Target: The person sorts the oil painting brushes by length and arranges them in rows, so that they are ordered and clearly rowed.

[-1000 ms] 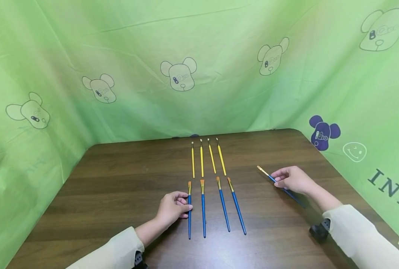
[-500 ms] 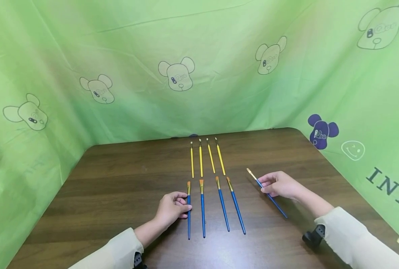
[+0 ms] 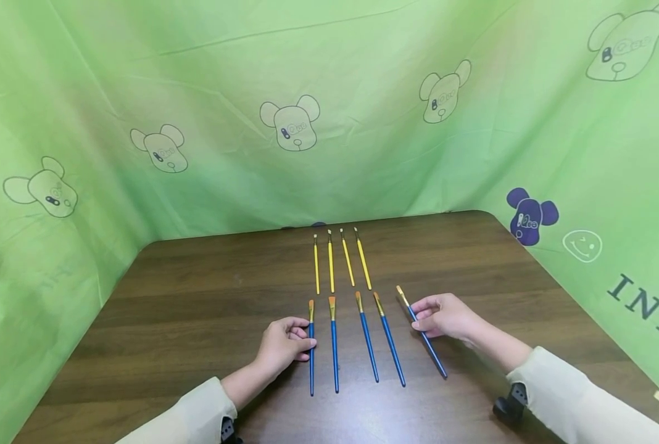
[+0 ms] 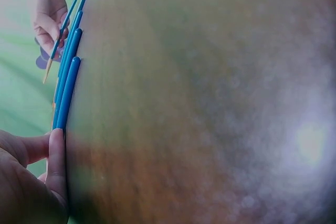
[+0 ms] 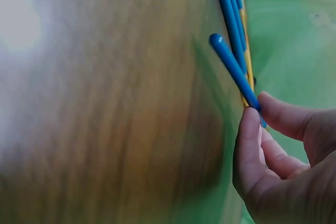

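Note:
My left hand (image 3: pixel 281 345) pinches the leftmost blue-handled paintbrush (image 3: pixel 311 377) between thumb and fingers; this brush lies on the table, bristles pointing away. To the right, my right hand (image 3: pixel 446 317) pinches another blue-handled paintbrush (image 3: pixel 434 357) near its metal collar. In the right wrist view this held brush (image 5: pixel 231 64) slants, and its handle end seems to be just off the table. Between the hands lie a second blue paintbrush (image 3: pixel 334 357), a third (image 3: pixel 369 348) and one more (image 3: pixel 393 351), side by side with gaps between them.
Behind the blue brushes, several yellow-handled paintbrushes, such as the leftmost yellow one (image 3: pixel 316 268), lie in a row on the brown wooden table (image 3: pixel 196 308). A green cloth (image 3: pixel 363 172) with cartoon heads hangs around the table's back and sides.
My right hand has come left and nearer with its blue paintbrush, which now points more nearly away from me, beside the row. My left hand has stayed on its brush.

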A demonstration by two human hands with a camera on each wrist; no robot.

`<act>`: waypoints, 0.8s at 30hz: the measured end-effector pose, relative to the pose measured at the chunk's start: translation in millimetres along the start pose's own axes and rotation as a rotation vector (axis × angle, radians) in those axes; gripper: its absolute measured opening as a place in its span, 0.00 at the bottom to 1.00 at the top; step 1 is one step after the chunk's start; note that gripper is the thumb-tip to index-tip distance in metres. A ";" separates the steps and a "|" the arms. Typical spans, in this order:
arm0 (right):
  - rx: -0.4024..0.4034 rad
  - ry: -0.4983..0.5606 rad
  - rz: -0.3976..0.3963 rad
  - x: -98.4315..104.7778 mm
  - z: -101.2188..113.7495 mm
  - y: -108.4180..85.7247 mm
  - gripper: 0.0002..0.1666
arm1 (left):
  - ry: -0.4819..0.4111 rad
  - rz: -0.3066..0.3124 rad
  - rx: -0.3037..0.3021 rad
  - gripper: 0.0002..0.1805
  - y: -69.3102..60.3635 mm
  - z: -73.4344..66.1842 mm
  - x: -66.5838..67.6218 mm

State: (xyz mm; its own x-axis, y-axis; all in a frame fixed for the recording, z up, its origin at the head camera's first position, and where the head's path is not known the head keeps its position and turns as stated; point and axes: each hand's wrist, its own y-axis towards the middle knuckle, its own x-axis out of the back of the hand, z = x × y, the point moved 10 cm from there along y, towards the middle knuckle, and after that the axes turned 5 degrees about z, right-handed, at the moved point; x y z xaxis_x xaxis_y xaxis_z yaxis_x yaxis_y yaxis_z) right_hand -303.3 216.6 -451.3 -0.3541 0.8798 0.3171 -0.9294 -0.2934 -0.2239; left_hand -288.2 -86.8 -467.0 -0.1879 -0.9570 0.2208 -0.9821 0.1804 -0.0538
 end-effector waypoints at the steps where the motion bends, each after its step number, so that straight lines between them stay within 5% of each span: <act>1: -0.001 0.013 -0.004 -1.8 -0.5 0.0 0.22 | 0.000 0.000 0.000 0.21 -0.3 0.1 -0.1; 11: -0.001 0.054 -0.030 -11.2 -0.6 -2.8 0.21 | -0.001 -0.004 -0.008 0.21 0.4 -0.5 0.2; 24: 0.008 -0.043 -0.099 -13.8 -1.5 -1.5 0.18 | 0.013 -0.008 -0.007 0.21 1.0 2.5 0.9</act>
State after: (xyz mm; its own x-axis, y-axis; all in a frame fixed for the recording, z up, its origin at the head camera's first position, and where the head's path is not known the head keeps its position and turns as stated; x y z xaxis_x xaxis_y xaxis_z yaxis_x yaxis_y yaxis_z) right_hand -296.9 205.5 -456.7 -0.2642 0.8877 0.3771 -0.9609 -0.2086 -0.1822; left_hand -289.4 -88.1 -469.3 -0.1800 -0.9554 0.2342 -0.9837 0.1742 -0.0456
